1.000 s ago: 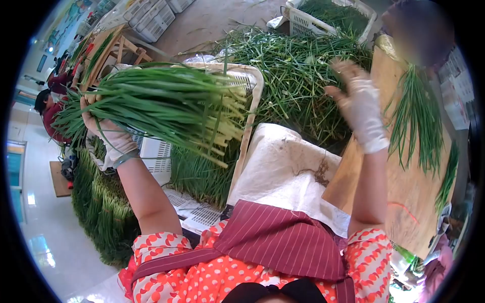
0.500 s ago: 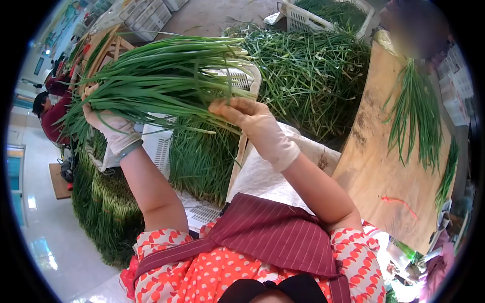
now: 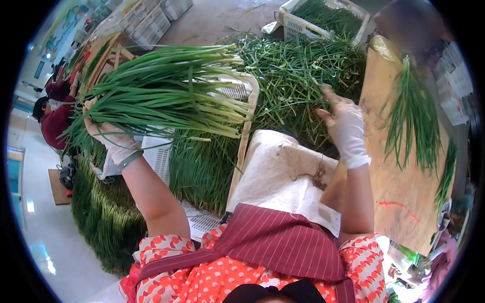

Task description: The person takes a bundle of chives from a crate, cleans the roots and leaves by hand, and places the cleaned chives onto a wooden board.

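Note:
A large bunch of garlic chives (image 3: 166,96) lies across my left hand (image 3: 112,136), its pale stem ends pointing right. The gloved fingers of that hand curl round the leafy side from below, partly hidden by the leaves. My right hand (image 3: 346,126), also gloved, is apart from the bunch, with fingers spread over the edge of a loose heap of chives (image 3: 298,76). Nothing shows in its grasp. Under the held bunch stands a white plastic crate (image 3: 247,116) with more chives (image 3: 202,166) packed in it.
On the right, a wooden board (image 3: 374,177) bears a red tie (image 3: 399,206) and a hanging bundle of chives (image 3: 411,116). A white cloth (image 3: 278,166) covers my lap. Tied bundles (image 3: 108,217) stand on the floor at left. Another crate (image 3: 298,28) is behind the heap; a person (image 3: 56,121) works far left.
My right hand has left the stem ends of the bunch and moved right, over the loose heap, its fingers opening. My left hand still holds the bunch, nearly in place.

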A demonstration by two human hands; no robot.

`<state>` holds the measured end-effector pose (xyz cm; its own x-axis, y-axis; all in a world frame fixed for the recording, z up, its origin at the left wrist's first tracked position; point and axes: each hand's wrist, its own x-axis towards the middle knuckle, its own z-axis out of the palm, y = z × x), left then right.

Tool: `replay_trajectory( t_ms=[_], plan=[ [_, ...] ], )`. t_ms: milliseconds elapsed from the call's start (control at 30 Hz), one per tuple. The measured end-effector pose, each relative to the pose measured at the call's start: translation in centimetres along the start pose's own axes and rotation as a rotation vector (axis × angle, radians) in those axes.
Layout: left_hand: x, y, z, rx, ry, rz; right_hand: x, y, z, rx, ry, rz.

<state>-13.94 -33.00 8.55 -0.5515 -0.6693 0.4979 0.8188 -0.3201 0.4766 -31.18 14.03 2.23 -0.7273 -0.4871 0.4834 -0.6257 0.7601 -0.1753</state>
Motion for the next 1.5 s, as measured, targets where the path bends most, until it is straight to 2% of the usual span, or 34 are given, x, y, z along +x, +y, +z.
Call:
replay_trajectory(
  t_ms=[33,67,100,133,167,200,233,267,333,367,400,433,467,533,600,633,667,733,800,833,867,900,933,967,1000,1033,1100,1200,1300,1433,1500],
  plan=[
    [-1.1,-1.0,2.9,0.061,0.132,0.044,0.7,-2.4,-1.4,0.321,-0.007,-0.052],
    [-1.9,-1.7,4.7,0.119,0.260,0.082,1.2,-5.3,-3.3,0.697,-0.203,0.019],
    [-1.2,-0.6,2.5,-0.148,-0.018,-0.078,1.4,-7.7,-3.5,0.728,-0.280,-0.007],
    [-0.2,-0.3,0.6,-0.145,0.014,-0.056,1.6,-10.1,-3.6,0.758,-0.358,-0.030],
    [-0.5,-1.1,1.4,-0.210,-0.105,-0.083,1.8,-12.4,-3.8,0.786,-0.437,-0.051],
    [-0.9,-1.6,2.2,-0.272,-0.221,-0.107,2.4,-14.1,-3.0,0.766,-0.426,-0.076],
    [-0.8,-1.7,1.7,-0.282,-0.235,-0.112,2.5,-15.4,-2.2,0.709,-0.267,-0.102],
    [-0.5,-1.8,1.0,-0.030,-0.127,0.055,2.6,-15.8,-1.8,0.702,-0.253,-0.097],
    [-0.5,-1.9,0.1,0.213,-0.020,0.224,2.6,-15.9,-1.1,1.170,-0.526,0.022],
    [-1.3,-2.5,0.9,0.248,0.086,0.225,2.0,-15.4,-0.6,1.250,-0.385,-0.214],
    [-2.4,-2.9,1.8,0.281,0.191,0.224,1.2,-14.6,-0.7,1.242,-0.381,-0.216],
    [-4.3,-2.9,3.7,0.201,0.173,-0.022,0.3,-13.4,-1.2,1.441,-0.542,-0.190],
    [-4.2,-2.6,3.2,0.201,0.173,-0.022,-0.7,-12.1,-1.7,1.643,-0.711,-0.158],
    [-2.9,-2.1,0.4,0.230,-0.026,0.040,-1.7,-8.9,-3.7,1.643,-0.884,0.054],
    [-1.3,-1.0,-4.0,0.329,-0.111,0.085,-2.6,-5.0,-4.2,1.466,-0.828,-0.044],
    [-0.5,-0.3,-6.4,0.424,-0.128,0.108,-3.6,-3.4,-4.5,1.543,-0.700,0.161],
    [-1.7,-1.4,-4.4,0.572,-0.083,0.168,-4.5,-2.0,-4.9,1.608,-0.564,0.365],
    [-4.2,-3.8,-0.3,0.875,0.033,0.269,-3.7,1.2,-5.0,1.293,-0.724,0.481],
    [-5.9,-5.3,6.6,0.625,0.305,0.307,-2.2,1.8,-3.7,0.199,-0.284,0.120],
    [-5.1,-4.3,3.9,0.454,0.180,0.152,-0.6,1.6,-3.4,0.138,-0.107,0.014],
    [-4.9,-4.1,3.6,0.446,0.175,0.147,1.0,0.4,-3.8,0.259,0.006,-0.012],
    [-4.9,-4.2,3.4,0.626,0.131,0.185,2.6,-1.0,-4.0,0.379,0.121,-0.040],
    [-5.0,-4.3,3.5,0.805,0.085,0.224,4.1,-2.2,-3.6,0.408,0.138,-0.064],
    [-5.2,-4.5,4.1,1.413,-0.038,0.417,5.3,-3.6,-3.2,0.361,0.240,-0.136],
    [-5.4,-4.7,4.7,1.979,-0.043,0.735,6.4,-5.0,-2.5,0.267,0.325,-0.158],
    [-5.1,-4.4,4.8,1.971,-0.064,0.821,7.0,-5.2,-2.0,0.275,0.285,-0.223],
    [-5.0,-4.3,5.3,2.064,-0.126,1.144,7.3,-5.2,-1.7,0.286,0.244,-0.287],
    [-5.6,-3.8,5.1,2.047,-0.121,1.128,6.8,-5.1,-2.6,0.274,0.189,-0.313],
    [-5.6,-3.7,4.8,2.015,-0.104,1.133,6.7,-5.1,-3.2,0.344,0.359,-0.294],
    [-5.7,-3.6,4.8,1.964,-0.082,1.158,6.6,-6.7,-1.4,0.206,0.294,-0.475],
    [-5.7,-3.2,4.7,1.931,-0.075,1.163,6.2,-6.9,-1.3,0.195,0.274,-0.471]
  ],
)
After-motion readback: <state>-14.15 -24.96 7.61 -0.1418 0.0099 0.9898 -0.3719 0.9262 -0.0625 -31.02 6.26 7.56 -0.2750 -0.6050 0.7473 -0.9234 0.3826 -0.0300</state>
